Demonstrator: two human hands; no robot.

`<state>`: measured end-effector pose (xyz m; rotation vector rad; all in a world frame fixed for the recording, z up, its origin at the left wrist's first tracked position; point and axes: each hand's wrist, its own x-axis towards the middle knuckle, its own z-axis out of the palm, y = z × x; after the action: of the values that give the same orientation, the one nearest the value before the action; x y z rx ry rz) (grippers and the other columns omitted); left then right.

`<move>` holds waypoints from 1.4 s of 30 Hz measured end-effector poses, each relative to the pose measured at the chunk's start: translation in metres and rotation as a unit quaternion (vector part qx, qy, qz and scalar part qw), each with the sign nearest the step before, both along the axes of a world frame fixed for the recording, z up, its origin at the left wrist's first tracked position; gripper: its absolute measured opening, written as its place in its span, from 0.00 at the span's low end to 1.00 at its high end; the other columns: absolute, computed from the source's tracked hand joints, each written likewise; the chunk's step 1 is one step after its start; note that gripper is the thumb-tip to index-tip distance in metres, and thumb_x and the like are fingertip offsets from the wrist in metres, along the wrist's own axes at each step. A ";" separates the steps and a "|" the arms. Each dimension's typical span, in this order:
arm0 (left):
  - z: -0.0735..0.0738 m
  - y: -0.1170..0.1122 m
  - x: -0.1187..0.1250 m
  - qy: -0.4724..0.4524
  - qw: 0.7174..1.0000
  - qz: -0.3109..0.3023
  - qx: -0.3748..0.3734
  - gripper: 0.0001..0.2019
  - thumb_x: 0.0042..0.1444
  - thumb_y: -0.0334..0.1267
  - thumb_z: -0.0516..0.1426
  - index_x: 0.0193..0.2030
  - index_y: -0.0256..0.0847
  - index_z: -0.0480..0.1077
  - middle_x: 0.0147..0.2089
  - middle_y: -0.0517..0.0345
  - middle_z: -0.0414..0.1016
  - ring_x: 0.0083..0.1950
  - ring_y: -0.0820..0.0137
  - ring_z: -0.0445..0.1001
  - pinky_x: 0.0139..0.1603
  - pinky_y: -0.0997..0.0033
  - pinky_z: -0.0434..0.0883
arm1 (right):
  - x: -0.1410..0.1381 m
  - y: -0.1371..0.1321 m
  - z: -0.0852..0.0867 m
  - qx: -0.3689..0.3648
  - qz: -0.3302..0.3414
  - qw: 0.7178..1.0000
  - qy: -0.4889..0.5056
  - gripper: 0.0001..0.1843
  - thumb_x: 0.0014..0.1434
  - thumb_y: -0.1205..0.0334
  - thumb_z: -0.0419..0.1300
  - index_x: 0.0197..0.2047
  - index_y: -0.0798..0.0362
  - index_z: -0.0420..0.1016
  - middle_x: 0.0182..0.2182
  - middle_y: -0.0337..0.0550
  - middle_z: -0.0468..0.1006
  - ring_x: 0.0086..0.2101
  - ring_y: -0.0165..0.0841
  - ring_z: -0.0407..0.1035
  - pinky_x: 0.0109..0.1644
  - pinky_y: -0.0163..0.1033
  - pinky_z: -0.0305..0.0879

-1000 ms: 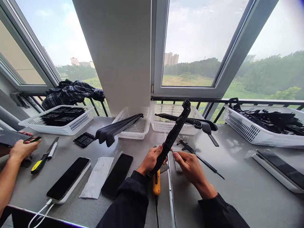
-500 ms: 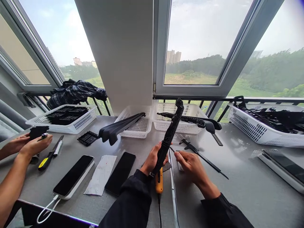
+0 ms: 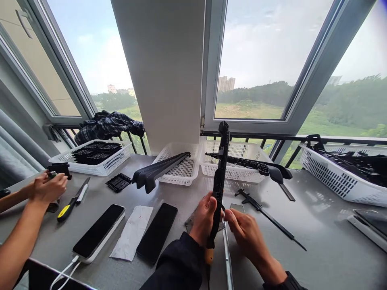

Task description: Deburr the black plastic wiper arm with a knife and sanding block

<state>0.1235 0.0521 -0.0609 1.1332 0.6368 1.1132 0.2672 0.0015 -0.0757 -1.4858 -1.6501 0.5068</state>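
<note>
My left hand (image 3: 204, 220) is wrapped round the lower part of a long black plastic strip (image 3: 220, 173), which stands almost upright over the table. My right hand (image 3: 244, 230) is just to its right, fingers pinched together against the strip near my left thumb; a thin dark tool may be in the pinch but I cannot make it out. An orange tool handle (image 3: 209, 255) shows just below my left hand.
On the grey table (image 3: 317, 237) lie two phones (image 3: 99, 231) (image 3: 157, 231), a paper slip (image 3: 132, 232), a black caliper (image 3: 266, 215) and a yellow-handled tool (image 3: 68, 207). White baskets (image 3: 178, 163) (image 3: 341, 177) of black parts line the window side. Another person's hands (image 3: 48, 187) work at far left.
The black strip has swung from a rightward lean to nearly upright. My right hand moved in closer to it. The camera view shifted, and the other person's hands moved slightly right.
</note>
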 end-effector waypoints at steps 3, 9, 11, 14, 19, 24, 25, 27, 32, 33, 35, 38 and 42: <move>0.002 -0.003 0.002 -0.003 0.999 0.037 0.012 0.41 0.56 0.80 0.59 0.48 0.38 0.74 0.22 0.67 0.64 0.23 0.73 0.61 0.26 0.72 0.61 | -0.001 -0.001 -0.001 -0.006 -0.002 1.000 0.002 0.41 0.75 0.28 0.41 0.26 0.50 0.71 0.18 0.36 0.62 0.21 0.32 0.59 0.30 0.38 0.49; 0.006 -0.007 0.003 0.014 0.998 0.067 0.003 0.38 0.61 0.77 0.56 0.48 0.38 0.75 0.23 0.66 0.65 0.23 0.73 0.62 0.26 0.72 0.62 | -0.003 -0.003 0.001 -0.011 -0.004 1.000 0.019 0.42 0.75 0.27 0.41 0.28 0.50 0.74 0.18 0.37 0.65 0.21 0.33 0.62 0.29 0.37 0.53; 0.005 -0.008 0.003 0.045 0.996 0.074 0.003 0.38 0.61 0.77 0.56 0.47 0.37 0.76 0.24 0.64 0.66 0.24 0.71 0.64 0.26 0.71 0.63 | -0.005 -0.003 0.002 -0.009 -0.007 1.000 0.029 0.41 0.75 0.28 0.42 0.27 0.50 0.72 0.18 0.37 0.66 0.21 0.33 0.63 0.29 0.37 0.54; 0.001 -0.007 0.002 0.093 0.990 0.105 0.033 0.34 0.65 0.72 0.55 0.42 0.38 0.78 0.29 0.58 0.72 0.30 0.67 0.69 0.32 0.69 0.66 | -0.009 -0.004 0.003 0.001 -0.014 0.999 0.041 0.39 0.74 0.27 0.43 0.24 0.48 0.65 0.18 0.37 0.67 0.21 0.32 0.62 0.29 0.37 0.54; 0.001 -0.006 0.002 0.102 0.986 0.114 0.067 0.25 0.68 0.61 0.55 0.40 0.39 0.76 0.36 0.54 0.76 0.38 0.65 0.70 0.42 0.67 0.68 | -0.011 -0.003 0.003 -0.008 -0.022 0.997 0.075 0.38 0.73 0.26 0.44 0.24 0.48 0.61 0.19 0.37 0.66 0.22 0.32 0.61 0.29 0.37 0.54; 0.004 -0.007 0.003 0.080 0.989 0.103 0.075 0.17 0.66 0.55 0.58 0.38 0.42 0.68 0.35 0.59 0.69 0.37 0.67 0.66 0.42 0.68 0.66 | -0.008 0.000 0.002 -0.045 -0.022 0.990 0.129 0.39 0.70 0.23 0.45 0.24 0.47 0.57 0.20 0.37 0.64 0.23 0.32 0.58 0.27 0.37 0.53; 0.004 -0.007 0.003 0.073 0.990 0.099 0.075 0.16 0.66 0.54 0.58 0.39 0.42 0.68 0.35 0.60 0.69 0.38 0.67 0.66 0.42 0.68 0.67 | -0.007 0.000 0.002 -0.053 -0.021 0.989 0.137 0.39 0.70 0.22 0.45 0.24 0.47 0.58 0.21 0.37 0.64 0.24 0.32 0.57 0.26 0.38 0.52; 0.003 -0.007 0.002 0.065 0.991 0.092 0.076 0.15 0.67 0.52 0.58 0.41 0.42 0.68 0.35 0.60 0.68 0.38 0.67 0.66 0.42 0.69 0.67 | -0.007 0.000 0.001 -0.070 -0.012 0.987 0.143 0.39 0.70 0.21 0.44 0.25 0.48 0.60 0.22 0.39 0.66 0.25 0.32 0.57 0.26 0.38 0.52; 0.002 -0.006 -0.001 0.070 0.991 0.087 0.078 0.14 0.67 0.50 0.57 0.45 0.40 0.69 0.36 0.59 0.71 0.39 0.66 0.69 0.43 0.68 0.68 | -0.007 0.000 0.001 -0.074 -0.013 0.991 0.106 0.41 0.71 0.21 0.39 0.23 0.47 0.58 0.20 0.40 0.65 0.24 0.33 0.57 0.27 0.39 0.54; 0.002 -0.006 -0.001 0.072 0.990 0.089 0.078 0.14 0.67 0.51 0.58 0.45 0.41 0.69 0.36 0.59 0.71 0.39 0.66 0.69 0.43 0.68 0.69 | -0.006 0.000 0.002 -0.073 -0.015 0.992 0.099 0.42 0.71 0.21 0.38 0.23 0.47 0.58 0.20 0.40 0.65 0.23 0.33 0.58 0.27 0.39 0.54; 0.003 -0.007 -0.001 0.073 0.990 0.089 0.082 0.14 0.66 0.51 0.59 0.44 0.42 0.68 0.35 0.59 0.71 0.38 0.66 0.70 0.42 0.68 0.69 | -0.004 0.000 0.004 -0.073 -0.007 0.994 0.085 0.41 0.72 0.22 0.37 0.22 0.47 0.57 0.19 0.40 0.65 0.23 0.34 0.58 0.27 0.40 0.53; 0.004 -0.008 -0.001 0.074 0.990 0.078 0.086 0.14 0.64 0.50 0.61 0.45 0.42 0.68 0.37 0.58 0.73 0.37 0.67 0.71 0.40 0.69 0.70 | 0.000 -0.001 0.008 -0.065 0.015 0.995 0.074 0.41 0.73 0.24 0.37 0.22 0.46 0.56 0.18 0.40 0.64 0.22 0.33 0.57 0.27 0.40 0.53; 0.008 -0.009 -0.001 0.071 0.991 0.067 0.089 0.15 0.63 0.51 0.61 0.44 0.42 0.68 0.37 0.59 0.72 0.37 0.68 0.70 0.39 0.69 0.70 | 0.003 -0.001 0.011 -0.067 0.039 0.994 0.081 0.41 0.74 0.26 0.36 0.21 0.47 0.57 0.18 0.40 0.64 0.22 0.33 0.57 0.28 0.40 0.54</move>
<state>0.1221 0.0429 -0.0530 1.3478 0.7452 1.2294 0.2704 0.0003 -0.0651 -1.4386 -1.5764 0.7743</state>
